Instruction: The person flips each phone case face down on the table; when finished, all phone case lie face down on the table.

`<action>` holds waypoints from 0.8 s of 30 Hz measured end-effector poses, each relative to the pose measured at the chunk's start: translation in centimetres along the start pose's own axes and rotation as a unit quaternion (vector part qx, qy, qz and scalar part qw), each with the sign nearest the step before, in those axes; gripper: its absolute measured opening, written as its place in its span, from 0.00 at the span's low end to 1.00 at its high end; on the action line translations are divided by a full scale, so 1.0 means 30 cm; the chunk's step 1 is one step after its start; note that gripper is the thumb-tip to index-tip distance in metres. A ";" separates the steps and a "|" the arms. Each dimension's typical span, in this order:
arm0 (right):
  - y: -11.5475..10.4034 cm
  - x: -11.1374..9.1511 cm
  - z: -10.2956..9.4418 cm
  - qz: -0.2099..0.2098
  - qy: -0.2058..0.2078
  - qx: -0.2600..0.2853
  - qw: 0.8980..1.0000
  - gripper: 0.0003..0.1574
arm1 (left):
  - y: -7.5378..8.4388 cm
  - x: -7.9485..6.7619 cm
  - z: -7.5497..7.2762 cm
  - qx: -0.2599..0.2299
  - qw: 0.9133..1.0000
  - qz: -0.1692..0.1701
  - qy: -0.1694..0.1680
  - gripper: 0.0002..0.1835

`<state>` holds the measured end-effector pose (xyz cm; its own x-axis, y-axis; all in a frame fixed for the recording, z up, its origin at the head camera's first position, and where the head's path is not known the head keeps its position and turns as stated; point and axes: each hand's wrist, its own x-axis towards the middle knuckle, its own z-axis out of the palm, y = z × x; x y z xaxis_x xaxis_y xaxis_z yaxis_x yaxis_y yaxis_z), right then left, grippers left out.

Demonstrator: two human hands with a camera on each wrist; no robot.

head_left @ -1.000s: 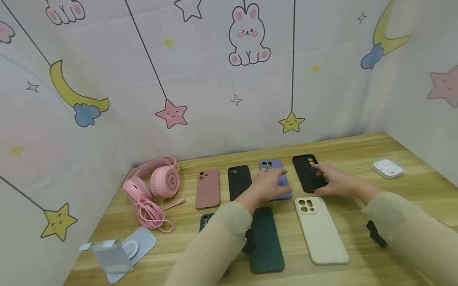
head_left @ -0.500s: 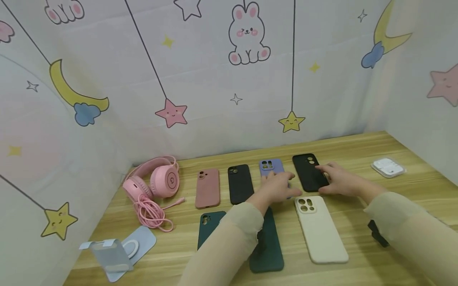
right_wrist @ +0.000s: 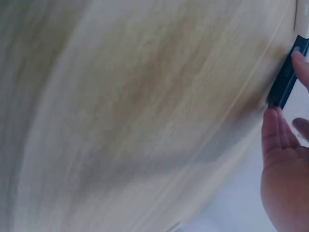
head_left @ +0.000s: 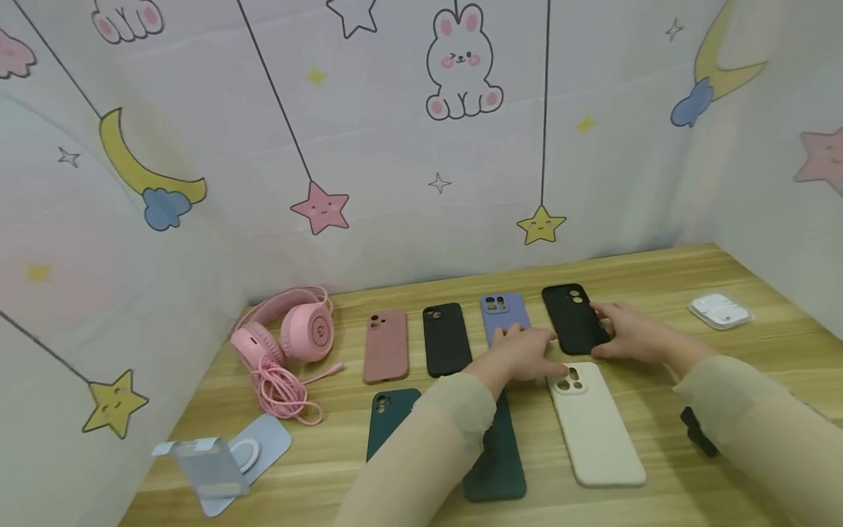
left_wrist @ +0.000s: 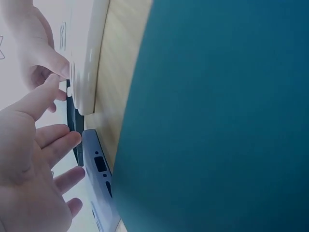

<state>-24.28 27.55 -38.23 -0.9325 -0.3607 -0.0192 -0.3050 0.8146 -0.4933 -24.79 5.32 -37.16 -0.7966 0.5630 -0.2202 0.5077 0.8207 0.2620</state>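
In the head view, my left hand (head_left: pixel 516 356) hovers with spread fingers over the lower end of a purple phone case (head_left: pixel 503 311) and the top of a cream phone case (head_left: pixel 598 432). The left wrist view shows the same hand (left_wrist: pixel 34 169) palm side on, nothing in it, fingertips close to the purple case (left_wrist: pixel 99 188). My right hand (head_left: pixel 628 333) touches the right edge of a black phone case (head_left: pixel 571 322) lying at the back. From the right wrist, its straight fingertips meet one end of that case (right_wrist: pixel 287 77), with the thumb alongside.
A pink phone case (head_left: pixel 386 348), another black one (head_left: pixel 446 340) and two dark green ones (head_left: pixel 495 468) lie on the wooden table (head_left: pixel 744 410). Pink headphones (head_left: pixel 306 333) and a pale blue stand (head_left: pixel 214 468) are at left. Boxed white earphones (head_left: pixel 720 311) sit far right.
My left hand has slid right and slightly toward me, off the upper part of the purple case. My right hand stays at the black case's right edge, having shifted very little.
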 end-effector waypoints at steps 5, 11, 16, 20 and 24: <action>0.001 -0.001 -0.008 -0.013 0.000 0.006 1.000 0.54 | 0.001 -0.003 -0.008 0.012 1.000 0.008 -0.013 0.34; 0.009 -0.001 -0.020 -0.014 -0.006 -0.004 1.000 0.54 | 0.017 0.001 -0.018 0.021 0.999 0.020 -0.029 0.34; 0.009 -0.001 -0.024 -0.016 -0.010 -0.010 1.000 0.54 | 0.032 0.001 -0.018 0.031 0.998 0.019 -0.042 0.34; 0.008 -0.001 -0.022 -0.017 -0.010 -0.018 1.000 0.54 | 0.036 0.004 -0.011 0.035 0.999 0.015 -0.040 0.35; 0.002 -0.004 -0.018 -0.020 -0.008 -0.017 1.000 0.53 | 0.031 0.005 -0.006 0.037 0.998 0.014 -0.038 0.35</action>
<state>-24.29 27.87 -37.78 -0.9161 -0.4008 -0.0143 -0.3492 0.8145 -0.4633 -24.49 6.16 -36.77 -0.7557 0.5893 -0.2857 0.5548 0.8078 0.1989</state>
